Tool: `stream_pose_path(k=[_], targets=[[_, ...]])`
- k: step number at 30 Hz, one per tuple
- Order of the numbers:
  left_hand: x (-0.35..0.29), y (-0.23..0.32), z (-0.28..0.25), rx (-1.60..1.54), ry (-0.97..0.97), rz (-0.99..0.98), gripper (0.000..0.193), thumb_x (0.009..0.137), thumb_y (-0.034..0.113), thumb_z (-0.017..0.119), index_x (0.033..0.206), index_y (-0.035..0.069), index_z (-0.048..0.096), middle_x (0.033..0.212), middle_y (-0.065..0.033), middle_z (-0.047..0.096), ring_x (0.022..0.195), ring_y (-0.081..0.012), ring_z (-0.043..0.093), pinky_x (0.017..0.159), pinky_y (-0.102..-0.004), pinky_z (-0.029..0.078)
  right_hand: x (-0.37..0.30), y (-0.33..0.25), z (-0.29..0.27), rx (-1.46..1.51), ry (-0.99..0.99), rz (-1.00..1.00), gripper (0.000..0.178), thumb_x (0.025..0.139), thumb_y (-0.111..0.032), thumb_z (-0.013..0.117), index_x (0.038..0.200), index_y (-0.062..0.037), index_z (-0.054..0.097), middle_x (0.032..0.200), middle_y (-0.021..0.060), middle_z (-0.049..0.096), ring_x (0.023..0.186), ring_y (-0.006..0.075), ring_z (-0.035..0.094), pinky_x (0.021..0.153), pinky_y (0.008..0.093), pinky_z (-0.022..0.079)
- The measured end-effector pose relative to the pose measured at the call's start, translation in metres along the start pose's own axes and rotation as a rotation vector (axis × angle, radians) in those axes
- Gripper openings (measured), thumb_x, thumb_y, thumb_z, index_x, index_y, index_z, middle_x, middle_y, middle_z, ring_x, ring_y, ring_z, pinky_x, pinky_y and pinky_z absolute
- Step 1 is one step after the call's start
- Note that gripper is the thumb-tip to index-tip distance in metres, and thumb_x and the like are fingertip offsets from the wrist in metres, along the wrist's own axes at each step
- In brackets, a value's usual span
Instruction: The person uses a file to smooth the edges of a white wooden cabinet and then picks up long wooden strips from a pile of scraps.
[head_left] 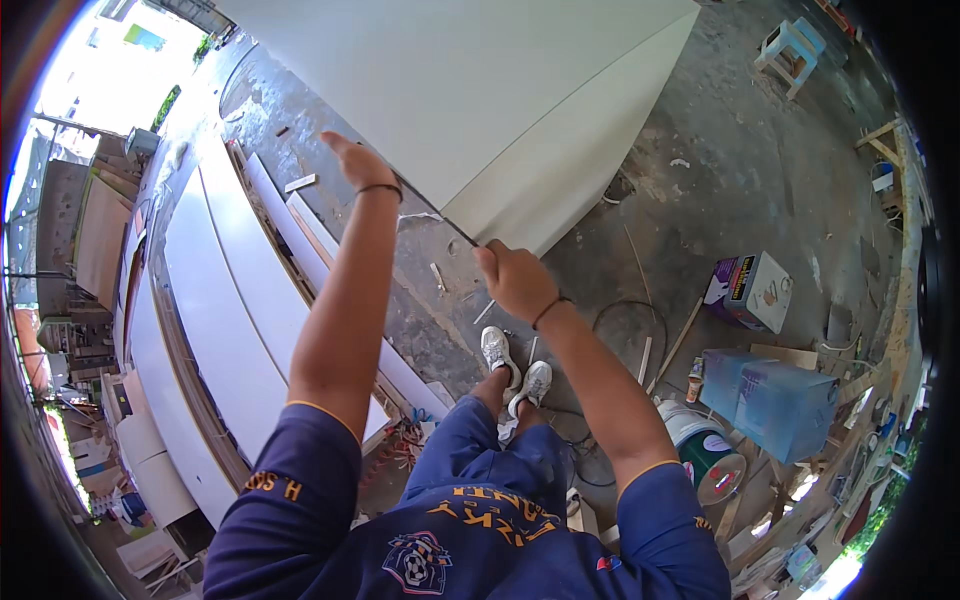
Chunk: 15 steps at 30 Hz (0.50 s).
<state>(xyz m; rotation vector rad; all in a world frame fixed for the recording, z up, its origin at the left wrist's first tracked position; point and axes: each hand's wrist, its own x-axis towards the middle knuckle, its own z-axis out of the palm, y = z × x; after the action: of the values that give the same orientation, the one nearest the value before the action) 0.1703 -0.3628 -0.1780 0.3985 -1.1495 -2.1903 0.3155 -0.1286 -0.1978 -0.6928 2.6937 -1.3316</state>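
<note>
A large off-white panel (pixel 440 90) fills the top middle, with a thin dark line running across it toward its near corner. My left hand (pixel 355 162) is at its left edge, the visible fingers stretched out toward the upper left; the rest of that hand is partly hidden. Closer to me, my right hand (pixel 520 285) is closed around the near end of the panel's dark edge, thumb on the left. Dark bands circle both wrists.
Long white boards (pixel 225 260) lie stacked on the left. At right stand a printed carton (pixel 748 290), a translucent blue container (pixel 770 402) and a bucket (pixel 708 455). A blue stool (pixel 792 50) is at the far right. Cords and wood strips cross the concrete floor (pixel 700 215).
</note>
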Motion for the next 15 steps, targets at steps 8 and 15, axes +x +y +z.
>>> stream_pose_path(k=[8,15], targets=[[-0.089,0.011,0.019,0.075,-0.069,-0.085,0.074,0.091,0.061,0.023,0.138,0.004,0.027,0.139,-0.0117,0.035,0.127,-0.0245,0.034,0.105,-0.0366,0.027,-0.074,0.005,-0.021,0.064,-0.012,0.055,0.022,0.094,-0.024,0.041,0.084,-0.0063,0.050,0.061,0.0183,0.056,0.060,0.0419,0.055,0.051,0.0499,0.043],[-0.014,-0.046,-0.021,-0.167,-0.229,-0.200,0.072,0.092,0.060,0.023,0.134,0.003,0.035,0.132,-0.0111,0.043,0.117,-0.0266,0.045,0.097,-0.0389,0.038,-0.021,0.044,0.020,0.043,0.005,0.021,0.025,0.094,-0.026,0.041,0.084,-0.0041,0.050,0.061,0.0204,0.055,0.058,0.0426,0.054,0.051,0.0504,0.042]])
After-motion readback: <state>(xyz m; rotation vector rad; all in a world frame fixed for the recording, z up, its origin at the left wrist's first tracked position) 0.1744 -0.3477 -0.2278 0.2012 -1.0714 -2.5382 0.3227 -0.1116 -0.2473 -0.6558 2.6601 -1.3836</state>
